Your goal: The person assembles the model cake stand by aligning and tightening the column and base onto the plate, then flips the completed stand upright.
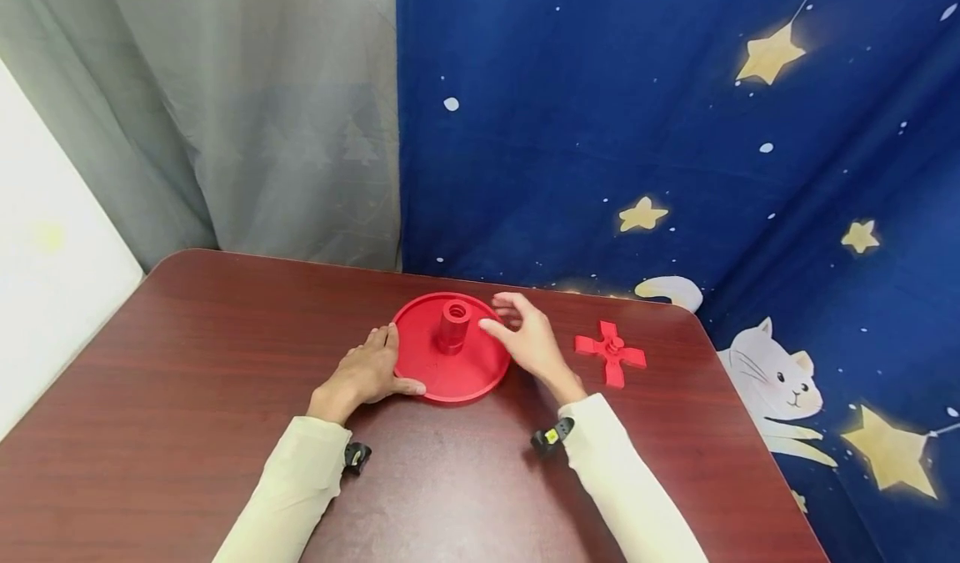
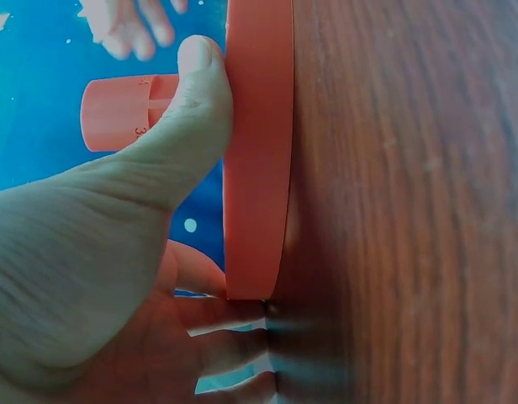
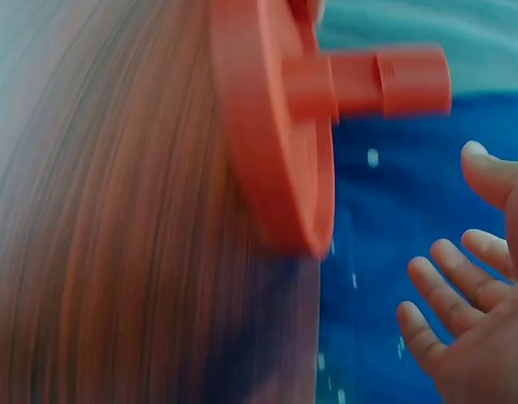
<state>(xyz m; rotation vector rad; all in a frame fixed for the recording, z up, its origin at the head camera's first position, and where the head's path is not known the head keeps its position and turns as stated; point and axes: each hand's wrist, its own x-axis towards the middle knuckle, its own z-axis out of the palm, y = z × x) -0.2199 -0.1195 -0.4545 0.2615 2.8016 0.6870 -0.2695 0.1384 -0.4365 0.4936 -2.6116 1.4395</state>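
Note:
A shallow red round tray [image 1: 420, 354] with a raised rim lies flat on the table. From its middle rises an upright red cylindrical post [image 1: 453, 325], hollow at the top, with small marks on its side in the left wrist view [image 2: 116, 114]. My left hand [image 1: 367, 367] holds the tray's left edge, thumb at the front of the rim and fingers along the side. Over the tray's right edge hovers my right hand [image 1: 528, 338], fingers spread and apart from the post; the right wrist view shows it holding nothing.
A red cross-shaped piece [image 1: 612, 353] with a small central knob lies on the dark wooden table [image 1: 225, 363], right of my right hand. Behind the table hang a grey curtain [image 1: 300, 113] and a blue starry curtain [image 1: 540, 129].

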